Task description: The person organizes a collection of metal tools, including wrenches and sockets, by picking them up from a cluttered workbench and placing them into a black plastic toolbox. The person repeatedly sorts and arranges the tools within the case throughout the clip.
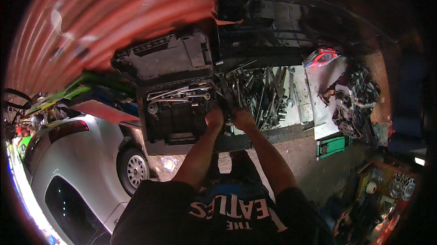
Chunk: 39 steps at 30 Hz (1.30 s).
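Observation:
My left hand (pixel 214 118) is at the right edge of an open black tool case (pixel 175 142), its fingers curled in. My right hand (pixel 243 119) is close beside it, at the near edge of a heap of wrenches and other metal tools (pixel 268 97). Both hands look closed around something dark between them, too shadowed to make out. Inside the case, several long ratchets and wrenches (pixel 180 95) lie across the top. The case's lid (pixel 166 60) leans back, raised. A large open-end wrench (pixel 291 85) lies at the right side of the heap.
Right of the tools are a red and blue box (pixel 322 57), a greasy metal engine part (pixel 355 101) and a green case-like object (pixel 334 147). A white car (pixel 82 158) stands at the left. Red corrugated metal (pixel 118 12) rises behind the bench.

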Each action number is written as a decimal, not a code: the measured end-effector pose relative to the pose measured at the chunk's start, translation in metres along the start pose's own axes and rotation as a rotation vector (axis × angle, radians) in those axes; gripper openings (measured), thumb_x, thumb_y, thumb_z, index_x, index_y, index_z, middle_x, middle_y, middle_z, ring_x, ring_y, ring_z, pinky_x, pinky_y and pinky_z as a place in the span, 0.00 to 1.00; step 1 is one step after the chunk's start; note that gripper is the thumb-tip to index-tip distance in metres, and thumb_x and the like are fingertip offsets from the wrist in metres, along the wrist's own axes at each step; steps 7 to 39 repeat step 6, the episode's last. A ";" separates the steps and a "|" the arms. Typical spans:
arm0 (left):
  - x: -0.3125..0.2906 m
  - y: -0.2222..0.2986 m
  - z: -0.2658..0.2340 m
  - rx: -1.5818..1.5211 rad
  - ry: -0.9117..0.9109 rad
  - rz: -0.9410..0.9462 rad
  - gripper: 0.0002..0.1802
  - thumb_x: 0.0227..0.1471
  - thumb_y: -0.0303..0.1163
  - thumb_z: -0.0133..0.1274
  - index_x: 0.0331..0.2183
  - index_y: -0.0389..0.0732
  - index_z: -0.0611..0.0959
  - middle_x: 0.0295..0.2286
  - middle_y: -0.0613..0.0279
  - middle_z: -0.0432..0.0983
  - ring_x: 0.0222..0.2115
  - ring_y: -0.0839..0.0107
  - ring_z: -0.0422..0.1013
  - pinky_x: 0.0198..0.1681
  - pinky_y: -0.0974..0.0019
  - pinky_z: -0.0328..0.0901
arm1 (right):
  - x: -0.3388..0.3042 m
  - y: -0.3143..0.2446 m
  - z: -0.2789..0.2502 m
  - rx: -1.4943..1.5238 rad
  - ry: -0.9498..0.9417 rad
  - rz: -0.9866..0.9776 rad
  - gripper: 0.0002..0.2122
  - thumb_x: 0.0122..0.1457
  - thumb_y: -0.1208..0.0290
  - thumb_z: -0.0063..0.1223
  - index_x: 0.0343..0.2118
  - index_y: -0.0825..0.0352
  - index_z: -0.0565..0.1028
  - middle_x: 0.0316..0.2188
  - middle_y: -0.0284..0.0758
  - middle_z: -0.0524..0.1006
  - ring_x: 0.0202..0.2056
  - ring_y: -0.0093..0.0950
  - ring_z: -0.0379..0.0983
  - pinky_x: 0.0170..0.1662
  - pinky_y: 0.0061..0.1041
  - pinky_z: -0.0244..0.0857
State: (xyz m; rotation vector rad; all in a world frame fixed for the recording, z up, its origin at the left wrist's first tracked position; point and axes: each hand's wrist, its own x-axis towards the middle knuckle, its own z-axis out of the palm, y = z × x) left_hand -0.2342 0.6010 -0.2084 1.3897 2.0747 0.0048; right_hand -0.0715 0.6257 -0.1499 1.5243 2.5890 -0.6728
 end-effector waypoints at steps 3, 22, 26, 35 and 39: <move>0.003 0.005 0.000 -0.061 0.061 -0.116 0.16 0.51 0.39 0.46 0.38 0.42 0.80 0.38 0.47 0.77 0.39 0.50 0.74 0.40 0.50 0.70 | 0.009 -0.003 -0.003 0.009 0.061 0.003 0.22 0.47 0.67 0.54 0.49 0.60 0.69 0.39 0.44 0.76 0.42 0.43 0.72 0.47 0.41 0.63; -0.003 0.028 -0.022 -0.196 0.076 -0.258 0.16 0.49 0.41 0.50 0.38 0.44 0.81 0.37 0.47 0.78 0.42 0.50 0.73 0.46 0.50 0.68 | 0.030 -0.010 -0.011 -0.001 0.114 -0.025 0.33 0.47 0.64 0.56 0.59 0.55 0.59 0.47 0.44 0.72 0.46 0.43 0.69 0.51 0.42 0.60; -0.003 0.028 -0.022 -0.196 0.076 -0.258 0.16 0.49 0.41 0.50 0.38 0.44 0.81 0.37 0.47 0.78 0.42 0.50 0.73 0.46 0.50 0.68 | 0.030 -0.010 -0.011 -0.001 0.114 -0.025 0.33 0.47 0.64 0.56 0.59 0.55 0.59 0.47 0.44 0.72 0.46 0.43 0.69 0.51 0.42 0.60; -0.003 0.028 -0.022 -0.196 0.076 -0.258 0.16 0.49 0.41 0.50 0.38 0.44 0.81 0.37 0.47 0.78 0.42 0.50 0.73 0.46 0.50 0.68 | 0.030 -0.010 -0.011 -0.001 0.114 -0.025 0.33 0.47 0.64 0.56 0.59 0.55 0.59 0.47 0.44 0.72 0.46 0.43 0.69 0.51 0.42 0.60; -0.003 0.028 -0.022 -0.196 0.076 -0.258 0.16 0.49 0.41 0.50 0.38 0.44 0.81 0.37 0.47 0.78 0.42 0.50 0.73 0.46 0.50 0.68 | 0.030 -0.010 -0.011 -0.001 0.114 -0.025 0.33 0.47 0.64 0.56 0.59 0.55 0.59 0.47 0.44 0.72 0.46 0.43 0.69 0.51 0.42 0.60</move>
